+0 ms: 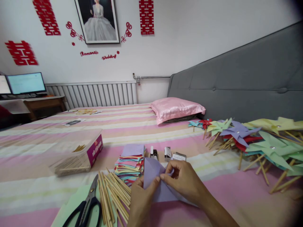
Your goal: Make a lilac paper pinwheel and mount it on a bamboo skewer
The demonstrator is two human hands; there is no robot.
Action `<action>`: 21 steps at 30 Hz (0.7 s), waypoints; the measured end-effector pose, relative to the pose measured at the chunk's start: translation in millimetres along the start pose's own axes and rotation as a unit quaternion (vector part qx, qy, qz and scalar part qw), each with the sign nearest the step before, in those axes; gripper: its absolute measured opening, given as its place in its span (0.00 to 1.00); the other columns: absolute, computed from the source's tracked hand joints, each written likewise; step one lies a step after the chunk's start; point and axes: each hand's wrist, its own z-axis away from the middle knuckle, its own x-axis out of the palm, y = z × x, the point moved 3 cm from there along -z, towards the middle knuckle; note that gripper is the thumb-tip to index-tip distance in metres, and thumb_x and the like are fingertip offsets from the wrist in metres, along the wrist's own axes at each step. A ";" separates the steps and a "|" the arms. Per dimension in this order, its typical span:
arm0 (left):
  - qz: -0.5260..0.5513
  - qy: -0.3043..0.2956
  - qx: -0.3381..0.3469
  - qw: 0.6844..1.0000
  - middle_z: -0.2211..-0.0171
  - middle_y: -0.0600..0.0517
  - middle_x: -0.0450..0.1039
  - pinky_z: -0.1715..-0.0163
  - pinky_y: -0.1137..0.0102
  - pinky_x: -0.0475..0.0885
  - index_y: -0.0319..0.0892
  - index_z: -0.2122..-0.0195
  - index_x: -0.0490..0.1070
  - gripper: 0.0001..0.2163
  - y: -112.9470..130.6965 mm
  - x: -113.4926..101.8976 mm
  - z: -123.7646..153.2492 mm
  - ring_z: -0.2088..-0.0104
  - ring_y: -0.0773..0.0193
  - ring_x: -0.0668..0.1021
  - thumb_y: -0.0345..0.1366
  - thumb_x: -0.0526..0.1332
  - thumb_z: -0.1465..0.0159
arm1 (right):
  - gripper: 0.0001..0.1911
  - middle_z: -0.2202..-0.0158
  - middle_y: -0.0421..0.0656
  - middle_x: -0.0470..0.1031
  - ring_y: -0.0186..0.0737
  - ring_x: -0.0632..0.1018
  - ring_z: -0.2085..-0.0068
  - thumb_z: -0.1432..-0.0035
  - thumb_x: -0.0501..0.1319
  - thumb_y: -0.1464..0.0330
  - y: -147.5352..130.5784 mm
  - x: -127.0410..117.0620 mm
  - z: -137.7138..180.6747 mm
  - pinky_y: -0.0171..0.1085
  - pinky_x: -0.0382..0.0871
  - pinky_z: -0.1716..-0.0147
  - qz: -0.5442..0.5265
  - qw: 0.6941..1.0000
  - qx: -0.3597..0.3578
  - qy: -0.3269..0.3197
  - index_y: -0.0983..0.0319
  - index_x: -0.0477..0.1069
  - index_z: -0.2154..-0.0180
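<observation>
Both hands — left hand (142, 198), right hand (183, 181) — pinch purple paper (153, 176)

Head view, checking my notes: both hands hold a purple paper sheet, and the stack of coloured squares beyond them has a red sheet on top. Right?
Not quite. The head view shows the left hand and right hand holding a purple paper sheet, but the stack of coloured squares beyond them has a purple sheet on top, not red.

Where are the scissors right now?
In the head view, the scissors lie bottom left on a green sheet, just left of the sticks and the left hand.
</observation>
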 end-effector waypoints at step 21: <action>0.160 -0.056 -0.056 0.984 0.75 0.47 0.78 0.72 0.70 0.71 0.34 0.56 0.67 0.20 10.8 11.6 16.4 0.72 0.59 0.79 0.32 0.66 0.50 | 0.39 0.73 0.38 0.75 0.40 0.76 0.72 0.57 0.64 0.70 -2.9 15.6 1.9 0.37 0.69 0.73 -0.349 0.935 0.061 0.015 0.57 0.47 0.45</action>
